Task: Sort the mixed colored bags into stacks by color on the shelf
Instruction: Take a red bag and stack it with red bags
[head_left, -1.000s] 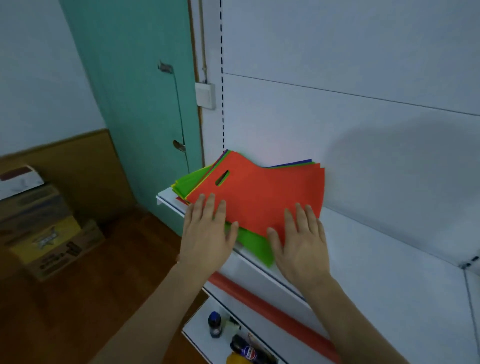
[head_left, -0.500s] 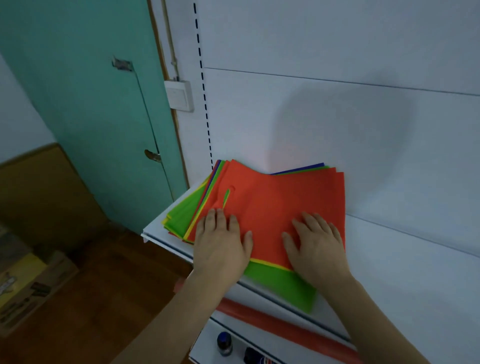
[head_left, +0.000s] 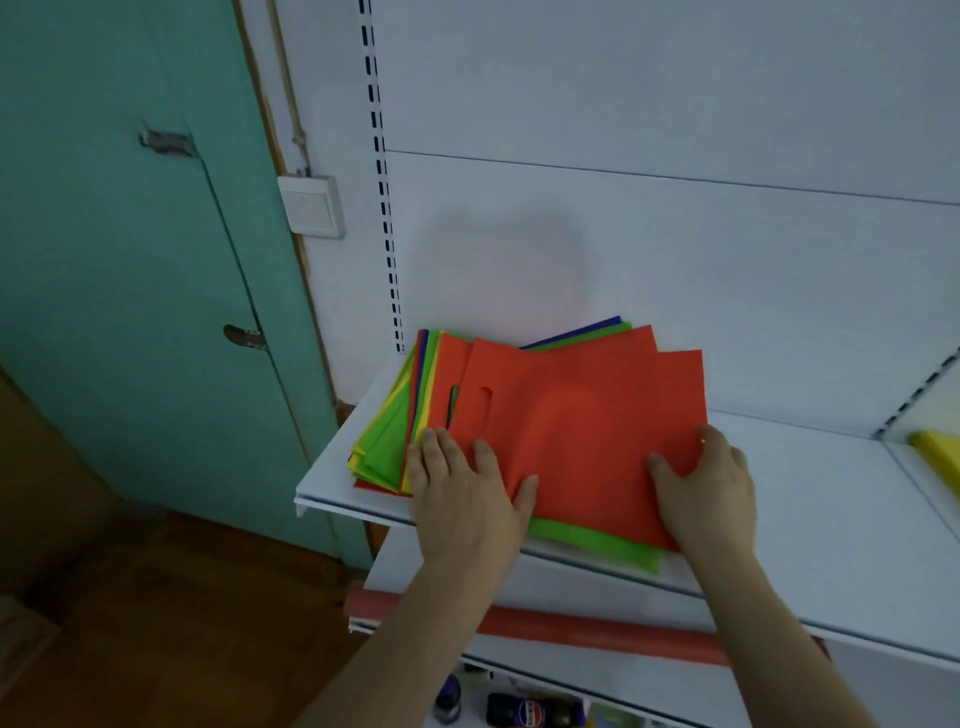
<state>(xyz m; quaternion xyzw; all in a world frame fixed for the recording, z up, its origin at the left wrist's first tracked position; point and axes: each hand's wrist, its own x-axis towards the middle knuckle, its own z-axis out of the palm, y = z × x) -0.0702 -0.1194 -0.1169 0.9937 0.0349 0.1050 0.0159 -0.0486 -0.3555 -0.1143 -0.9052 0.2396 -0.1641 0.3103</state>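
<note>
- Hands: left hand (head_left: 462, 499) lies flat, fingers straight, pressing the near left part of the pile. Right hand (head_left: 704, 493) has its fingers on the top red bag (head_left: 582, 441) at its 4 o'clock corner, thumb at the edge; whether it pinches cannot be told.
- Shelf (head_left: 831, 545): white, carrying the mixed pile (head_left: 387, 441) at its left end, fanned, with green, yellow and blue edges showing.
- Yellow item (head_left: 940, 452) at 3 o'clock, well apart.
- Advice: hold the pile down with the left hand; peel only the top red sheet, lifting from the corner so that lower bags are not dragged along.
</note>
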